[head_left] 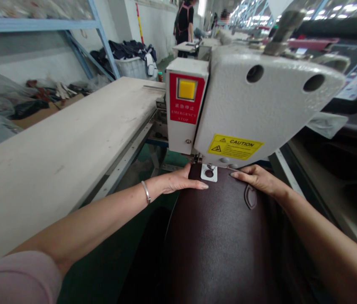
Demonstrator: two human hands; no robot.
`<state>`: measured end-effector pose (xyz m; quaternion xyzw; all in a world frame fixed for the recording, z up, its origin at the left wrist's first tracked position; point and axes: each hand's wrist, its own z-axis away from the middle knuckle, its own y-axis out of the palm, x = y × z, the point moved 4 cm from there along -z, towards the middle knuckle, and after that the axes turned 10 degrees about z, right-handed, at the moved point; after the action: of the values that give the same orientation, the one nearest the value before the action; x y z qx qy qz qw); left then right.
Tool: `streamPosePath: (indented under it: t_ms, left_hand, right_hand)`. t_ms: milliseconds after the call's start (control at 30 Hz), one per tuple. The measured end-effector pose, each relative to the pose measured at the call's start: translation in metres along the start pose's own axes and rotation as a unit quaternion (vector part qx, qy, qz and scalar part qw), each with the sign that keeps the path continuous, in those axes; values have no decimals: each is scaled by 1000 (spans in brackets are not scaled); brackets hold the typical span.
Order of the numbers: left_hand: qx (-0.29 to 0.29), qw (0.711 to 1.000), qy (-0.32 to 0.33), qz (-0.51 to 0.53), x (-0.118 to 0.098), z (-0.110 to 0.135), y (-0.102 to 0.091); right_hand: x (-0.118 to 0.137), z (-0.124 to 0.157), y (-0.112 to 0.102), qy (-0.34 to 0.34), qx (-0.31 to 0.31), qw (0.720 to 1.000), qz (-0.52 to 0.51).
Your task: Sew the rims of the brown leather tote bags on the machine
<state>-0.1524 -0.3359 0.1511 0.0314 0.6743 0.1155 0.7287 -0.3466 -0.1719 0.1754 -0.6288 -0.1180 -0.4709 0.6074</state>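
Observation:
A large dark brown leather piece (216,236) hangs down toward me from under the head of an industrial sewing machine (260,105). My left hand (181,179) grips its left edge, thumb flat on top and the other fingers partly hidden. At the right side, my right hand (256,177) pinches the leather between thumb and fingers, close below the machine head. Between the hands, a white metal presser plate (213,176) with a round hole rests on the leather. A raised leaf-shaped loop (250,196) shows on the leather below my right hand.
A long pale tabletop (71,139) runs along the left. The machine's emergency stop box (185,105) stands just beyond my left hand. Behind are a grey bin (131,66) of dark fabric, a blue rack (98,25) and a person (185,21). A metal rail (288,171) lies right.

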Motion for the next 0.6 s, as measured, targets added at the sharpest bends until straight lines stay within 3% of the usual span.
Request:
streamPosePath:
  t_ms: [233, 433, 600]
  left_hand:
    - [-14, 1000, 17, -15, -4, 3, 4]
    - [-38, 999, 22, -10, -4, 5, 3]
    - [-31, 998, 45, 9, -3, 4, 6]
  right_hand:
    - [-1, 0, -2, 21, 12, 1000, 4]
    - [20, -4, -1, -21, 83, 996, -16]
    - [28, -6, 4, 4, 61, 997, -50]
